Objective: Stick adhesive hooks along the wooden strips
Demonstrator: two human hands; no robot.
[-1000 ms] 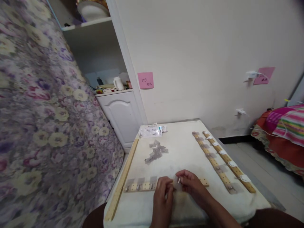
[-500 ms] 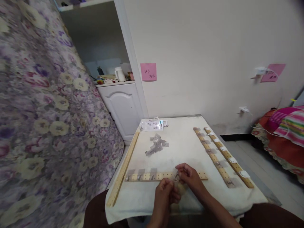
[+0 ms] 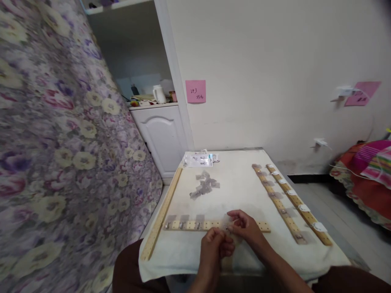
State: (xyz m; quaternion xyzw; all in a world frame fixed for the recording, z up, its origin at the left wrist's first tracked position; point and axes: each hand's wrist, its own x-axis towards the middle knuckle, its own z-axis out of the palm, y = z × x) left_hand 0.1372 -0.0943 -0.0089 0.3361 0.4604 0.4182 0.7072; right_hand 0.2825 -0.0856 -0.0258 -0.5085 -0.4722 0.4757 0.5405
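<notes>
Near the front edge of the table, my left hand [image 3: 216,245] and my right hand [image 3: 247,228] meet with fingertips pinched. Between them is a small clear plastic piece [image 3: 227,228] with a tiny dark metal part; its exact kind is too small to tell. Just behind my hands lies a wooden strip with holes [image 3: 210,225], partly hidden by them. Several clear pieces with shiny metal parts sit on its left half, among them a clear piece [image 3: 199,223]. Farther back is a loose pile of clear plastic pieces [image 3: 205,185].
A bare wooden strip [image 3: 161,215] runs along the table's left side. At the right lie a strip with clear pieces [image 3: 277,205] and a strip with white discs [image 3: 295,199]. A flat clear package [image 3: 198,160] rests at the back of the white-covered table [image 3: 235,175].
The whole view has shifted slightly, with the scene moving a little to the right. My hands keep their pinch, and the piece between them has turned slightly.
</notes>
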